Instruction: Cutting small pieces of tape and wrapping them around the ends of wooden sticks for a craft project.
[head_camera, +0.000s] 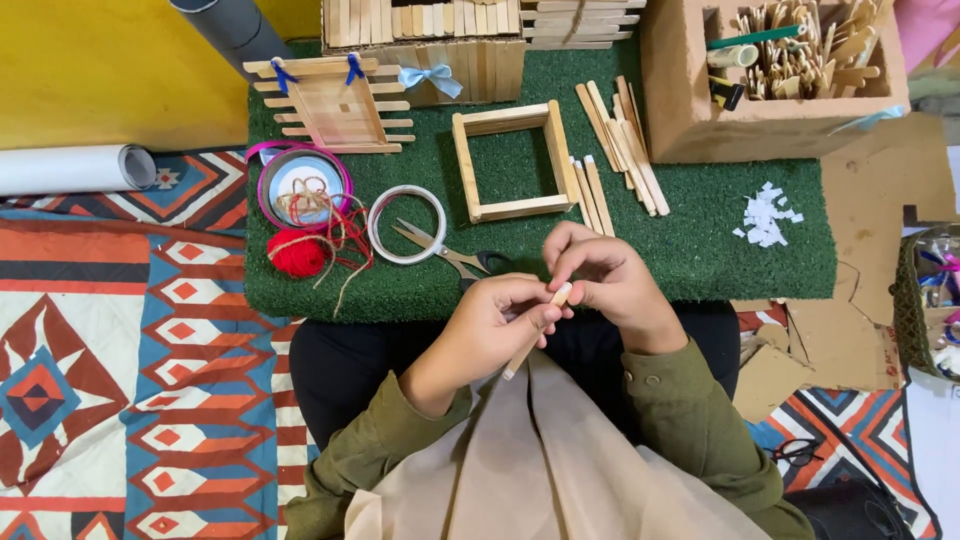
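While I sit cross-legged at the green turf mat (700, 250), the head camera looks straight down on both hands held just above my lap. Left hand (490, 325) is closed around a flat wooden craft stick (537, 331), thumb and fingers pinching it near its upper half; the stick runs on a slant, lower end pointing down toward my lap, upper end toward the other hand. Right hand (600, 275) is curled, fingertips pinched on the stick's top end (whether anything small sits between those fingertips I cannot tell). Both hands touch the stick and each other, near the mat's front edge. On the mat just beyond my hands lie scissors (450, 252), blades pointing left, their tips inside a clear tape ring (407, 225). Behind them stands a square open frame of sticks (512, 160), and beside its right edge a loose spread of sticks (620, 145). Farther right, small white paper scraps (765, 215) sit in a heap. To the left: a red yarn ball (297, 252) with twine trailing, a round pink-rimmed tin (303, 187) holding coiled twine, and a ladder-like stick panel (335, 105) with blue ties. A stick-built box with a pale blue bow (430, 78) sits at the mat's back edge. A cardboard box (690, 90) of stick offcuts stands at upper right. A patterned rug (120, 350) covers the floor to my left.
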